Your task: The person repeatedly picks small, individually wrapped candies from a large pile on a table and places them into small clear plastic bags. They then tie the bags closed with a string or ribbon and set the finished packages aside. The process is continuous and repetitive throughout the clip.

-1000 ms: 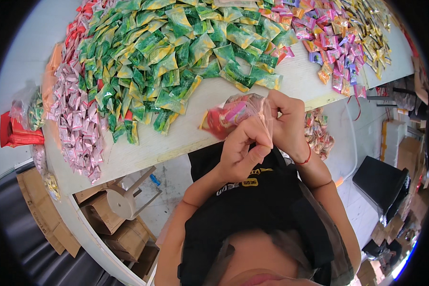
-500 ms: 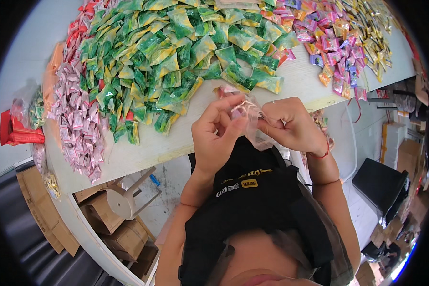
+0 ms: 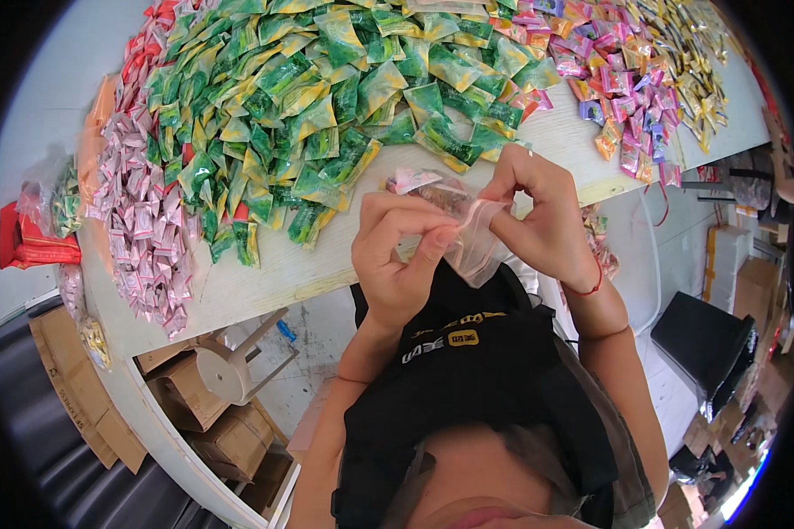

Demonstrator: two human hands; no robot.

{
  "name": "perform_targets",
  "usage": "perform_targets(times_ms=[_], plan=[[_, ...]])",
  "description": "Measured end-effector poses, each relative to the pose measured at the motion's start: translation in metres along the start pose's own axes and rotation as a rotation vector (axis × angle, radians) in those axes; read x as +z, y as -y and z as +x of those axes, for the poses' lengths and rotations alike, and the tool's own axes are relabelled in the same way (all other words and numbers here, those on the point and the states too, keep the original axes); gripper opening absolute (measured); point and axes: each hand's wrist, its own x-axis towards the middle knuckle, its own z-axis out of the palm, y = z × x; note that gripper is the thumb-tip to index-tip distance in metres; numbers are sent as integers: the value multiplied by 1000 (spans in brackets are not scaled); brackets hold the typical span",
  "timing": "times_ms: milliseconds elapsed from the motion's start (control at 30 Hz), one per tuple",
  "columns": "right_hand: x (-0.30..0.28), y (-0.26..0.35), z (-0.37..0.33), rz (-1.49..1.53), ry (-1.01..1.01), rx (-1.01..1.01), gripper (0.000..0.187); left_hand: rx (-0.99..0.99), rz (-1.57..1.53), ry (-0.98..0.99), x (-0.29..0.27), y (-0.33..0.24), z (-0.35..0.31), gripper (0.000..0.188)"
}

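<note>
Between my hands, over the table's front edge, is a clear plastic bag (image 3: 474, 254) with a pale strip across it. Its far end, with small pink and brownish packets (image 3: 428, 185) showing, rests at the tabletop; its loose end hangs toward me. My left hand (image 3: 397, 256) is closed, thumb and fingers pinching the bag's left side by the strip. Opposite it, my right hand (image 3: 547, 216) pinches the strip's right end between thumb and fingers. Just beyond the bag lies a broad heap of green and yellow packets (image 3: 318, 115).
Small pink-white packets (image 3: 146, 234) lie along the left of the white table (image 3: 265, 286). Pink, orange and purple packets (image 3: 626, 106) and yellow ones (image 3: 697, 79) fill the far right. A beige stool (image 3: 220, 375) and cardboard boxes (image 3: 234, 441) stand below; a black bin (image 3: 704, 348) is at right.
The crumpled bag has spread out, and its strip and loose end now show. My right hand has moved slightly up, with its fingers on the strip. My left hand still pinches the bag.
</note>
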Motion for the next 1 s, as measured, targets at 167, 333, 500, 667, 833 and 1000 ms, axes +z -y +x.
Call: perform_targets(times_ms=[167, 333, 500, 667, 833, 1000], plan=[[8, 3, 6, 12, 6, 79, 15, -148, -209, -73, 4, -3, -5, 9], [20, 7, 11, 132, 28, 243, 15, -81, -429, -143, 9, -11, -9, 13], [24, -3, 9, 59, -29, 177, 17, -120, -621, 17, 3, -27, -10, 28], [15, 2, 10, 374, 128, 241, 15, -149, -639, -138, 0, -25, 4, 31], [-4, -4, -14, 552, 101, 352, 18, -157, -742, -166, -5, -21, 8, 22], [8, 1, -23, 301, 174, 173, 22, -161, -783, -164, -2, -19, 6, 21]])
